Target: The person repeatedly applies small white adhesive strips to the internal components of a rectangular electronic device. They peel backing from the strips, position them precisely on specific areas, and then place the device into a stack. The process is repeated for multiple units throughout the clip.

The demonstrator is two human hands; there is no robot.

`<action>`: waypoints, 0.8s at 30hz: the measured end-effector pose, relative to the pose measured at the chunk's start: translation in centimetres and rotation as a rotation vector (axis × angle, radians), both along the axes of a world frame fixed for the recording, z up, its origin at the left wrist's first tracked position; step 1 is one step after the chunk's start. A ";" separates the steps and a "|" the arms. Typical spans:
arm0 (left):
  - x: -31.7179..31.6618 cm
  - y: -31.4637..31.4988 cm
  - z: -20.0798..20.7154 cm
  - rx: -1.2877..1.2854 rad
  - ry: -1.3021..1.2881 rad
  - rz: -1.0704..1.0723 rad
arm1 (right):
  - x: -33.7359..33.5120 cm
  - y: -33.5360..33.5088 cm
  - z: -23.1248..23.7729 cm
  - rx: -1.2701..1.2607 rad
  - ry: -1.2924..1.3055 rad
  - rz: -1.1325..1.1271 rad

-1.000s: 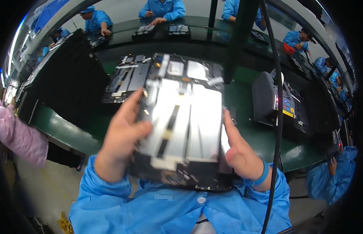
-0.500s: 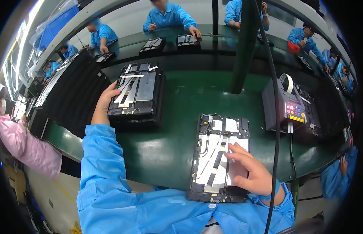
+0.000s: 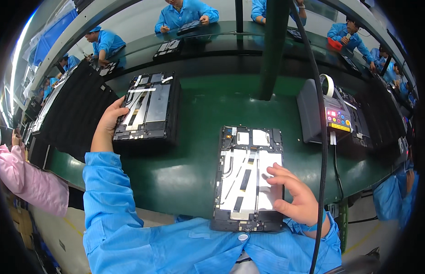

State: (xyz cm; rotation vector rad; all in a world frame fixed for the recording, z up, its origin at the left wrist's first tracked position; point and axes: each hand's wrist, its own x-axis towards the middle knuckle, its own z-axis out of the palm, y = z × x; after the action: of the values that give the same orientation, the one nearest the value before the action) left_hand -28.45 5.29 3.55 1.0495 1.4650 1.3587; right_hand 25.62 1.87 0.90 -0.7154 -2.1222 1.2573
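Observation:
My left hand point(image 3: 111, 122) grips the left edge of an opened tablet point(image 3: 155, 107), thumb on top and the other fingers mostly hidden beside it. This tablet lies on top of a dark stack, its silver inner plates and ribbon cables facing up. Closer to my body sits a second opened tablet point(image 3: 240, 182), with bright silver panels, black strips and a black frame. Over its right side hovers my right hand point(image 3: 294, 196), fingers spread and holding nothing; whether a fingertip touches the panel I cannot tell.
A grey tape dispenser point(image 3: 324, 112) with lit buttons stands to the right on the green table point(image 3: 199, 182). A black cable point(image 3: 323, 137) hangs before it. A green post point(image 3: 273, 55) rises at the far side. Black trays point(image 3: 75, 105) line the left. Co-workers sit opposite.
My right hand has drawn slightly right across the near tablet, baring more of its panel. A co-worker opposite has lifted a tablet. The whole view has shifted a little.

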 end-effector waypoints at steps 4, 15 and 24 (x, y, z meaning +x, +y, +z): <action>1.8 0.1 1.6 -0.133 0.216 0.112 | 0.9 -0.7 -0.2 0.001 0.013 -0.030; 0.0 1.8 0.8 -0.225 0.407 0.151 | 6.4 3.2 -2.8 -0.265 0.554 -0.794; -4.3 2.0 -0.8 -0.099 0.756 0.397 | 9.4 10.0 -3.7 -0.630 0.448 -0.926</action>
State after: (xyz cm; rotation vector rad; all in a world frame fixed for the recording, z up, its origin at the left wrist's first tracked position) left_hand -32.78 7.29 2.77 1.3329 2.3709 1.1744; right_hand 34.99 11.88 -2.77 -1.3158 -0.8082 1.3271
